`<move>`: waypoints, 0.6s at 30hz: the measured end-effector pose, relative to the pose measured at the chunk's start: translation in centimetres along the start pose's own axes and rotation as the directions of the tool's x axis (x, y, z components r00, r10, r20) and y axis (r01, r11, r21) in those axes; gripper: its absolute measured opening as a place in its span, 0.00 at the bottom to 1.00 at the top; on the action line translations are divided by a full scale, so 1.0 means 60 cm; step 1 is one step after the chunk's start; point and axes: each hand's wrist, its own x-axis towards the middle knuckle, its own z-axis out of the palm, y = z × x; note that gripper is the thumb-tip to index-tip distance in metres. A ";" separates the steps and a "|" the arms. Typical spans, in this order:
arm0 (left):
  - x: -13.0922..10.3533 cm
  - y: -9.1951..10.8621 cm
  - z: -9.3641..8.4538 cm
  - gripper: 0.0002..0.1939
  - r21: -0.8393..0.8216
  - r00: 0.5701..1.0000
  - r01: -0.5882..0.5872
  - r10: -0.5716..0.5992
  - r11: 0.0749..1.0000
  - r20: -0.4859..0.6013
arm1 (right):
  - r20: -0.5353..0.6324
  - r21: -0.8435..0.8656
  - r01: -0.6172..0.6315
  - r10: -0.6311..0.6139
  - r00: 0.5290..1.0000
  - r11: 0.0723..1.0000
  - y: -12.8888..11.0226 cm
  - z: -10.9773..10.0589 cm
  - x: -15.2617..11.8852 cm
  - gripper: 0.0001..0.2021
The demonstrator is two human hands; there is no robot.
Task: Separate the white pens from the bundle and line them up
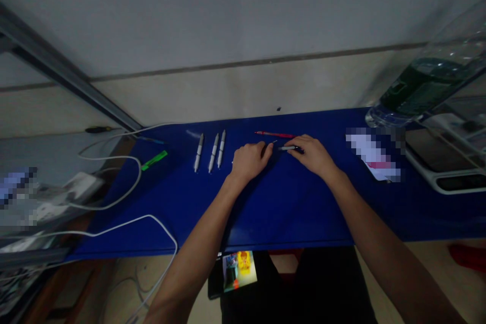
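My right hand (310, 156) is closed around a pen (290, 148) with a pale barrel and a dark part by the fingers. Its front end points left toward my left hand (250, 160). That hand has its thumb and fingers drawn together; a thin tip shows just past them, but what they grip is mostly hidden. A small gap separates the two hands. Behind them a red pen (271, 134) lies on the blue table (288, 212). Left of my left hand, three grey-white pens, a first (199, 153), a second (213, 153) and a third (221, 149), lie side by side.
At right stand a large clear bottle (417, 86) with a green label and a white scale-like device (440, 162), near a blurred packet (374, 156). A green strip (154, 160) and a white cable (138, 172) lie at left. A lit phone (239, 271) rests below the table edge.
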 end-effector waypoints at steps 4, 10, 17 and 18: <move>-0.004 0.011 0.006 0.26 0.025 0.997 -0.063 0.062 0.998 0.034 | -0.028 -0.056 0.059 -0.061 0.998 0.997 -0.014 0.000 0.001 0.09; -0.008 0.021 0.007 0.23 -0.033 0.989 -0.143 0.144 0.989 0.041 | -0.191 0.032 0.058 -0.051 0.980 0.998 -0.045 -0.006 0.005 0.15; -0.008 0.012 0.003 0.22 -0.012 0.968 -0.245 0.246 0.969 0.044 | -0.086 0.203 -0.084 0.104 0.991 0.976 -0.052 -0.002 0.002 0.19; -0.007 0.010 0.003 0.22 0.001 0.966 -0.253 0.253 0.967 0.047 | -0.067 0.220 -0.091 0.109 0.992 0.971 -0.052 -0.001 0.002 0.18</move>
